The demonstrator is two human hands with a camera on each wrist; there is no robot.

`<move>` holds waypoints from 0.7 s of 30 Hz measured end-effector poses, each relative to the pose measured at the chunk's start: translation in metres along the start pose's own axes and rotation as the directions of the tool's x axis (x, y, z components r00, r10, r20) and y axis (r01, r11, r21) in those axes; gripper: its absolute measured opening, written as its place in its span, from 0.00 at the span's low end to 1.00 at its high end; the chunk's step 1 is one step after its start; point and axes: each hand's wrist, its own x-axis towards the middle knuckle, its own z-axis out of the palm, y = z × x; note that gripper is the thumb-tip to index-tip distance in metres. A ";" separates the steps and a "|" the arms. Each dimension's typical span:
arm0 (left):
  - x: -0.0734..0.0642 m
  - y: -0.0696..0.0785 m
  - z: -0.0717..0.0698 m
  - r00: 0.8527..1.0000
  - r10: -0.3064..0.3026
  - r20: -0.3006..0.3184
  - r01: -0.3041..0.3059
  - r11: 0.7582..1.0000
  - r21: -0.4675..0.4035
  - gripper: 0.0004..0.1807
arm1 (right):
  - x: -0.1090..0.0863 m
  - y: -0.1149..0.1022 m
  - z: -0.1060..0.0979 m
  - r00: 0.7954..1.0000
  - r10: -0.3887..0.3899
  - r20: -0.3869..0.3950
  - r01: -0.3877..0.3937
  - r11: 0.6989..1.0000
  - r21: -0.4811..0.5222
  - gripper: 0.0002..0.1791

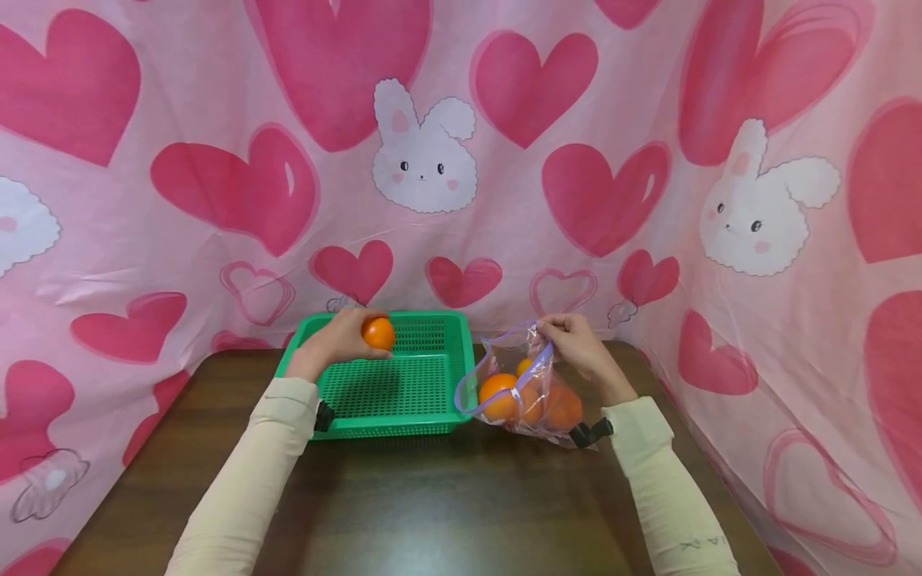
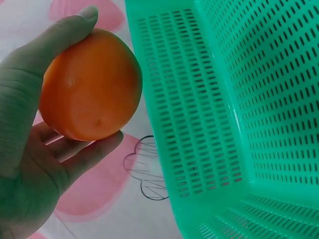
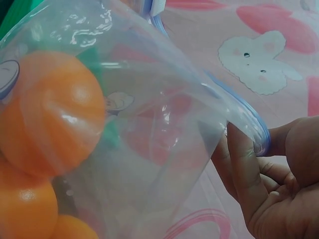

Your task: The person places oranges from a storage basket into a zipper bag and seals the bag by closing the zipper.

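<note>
Cream sleeves [image 1: 234, 480] nearest; left hand [image 1: 334, 336], fingers grasping one orange [image 1: 378, 334] near green basket [image 1: 389, 420]; right hand [image 1: 579, 344], fingers pinching clear zip bag [image 3: 159, 164] by its rim, mouth best held wide.

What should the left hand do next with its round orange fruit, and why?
Maybe the left hand should carry the round orange fruit toward the clear plastic bag with purple edging: its mouth gapes, the right hand pinches its edge, and similar orange fruit lies inside.
</note>
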 end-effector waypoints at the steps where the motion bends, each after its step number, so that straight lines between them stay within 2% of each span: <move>1: 0.000 0.001 0.000 1.000 0.000 -0.001 0.000 1.000 -0.001 0.39 | 0.000 0.000 0.000 1.000 -0.002 -0.003 0.002 1.000 0.001 0.19; 10: -0.006 0.014 -0.003 0.999 0.031 -0.029 -0.033 0.999 -0.043 0.39 | 0.000 0.000 0.001 0.999 -0.011 -0.033 0.011 1.000 -0.008 0.19; 17: -0.008 0.027 -0.003 0.996 0.069 -0.062 -0.072 0.996 -0.050 0.34 | 0.000 0.000 0.001 0.999 -0.011 -0.049 0.011 1.000 -0.017 0.20; 21: -0.010 0.035 -0.003 0.993 0.085 -0.078 -0.089 0.995 -0.042 0.36 | 0.000 0.000 0.002 0.999 -0.013 -0.045 0.013 1.000 -0.006 0.20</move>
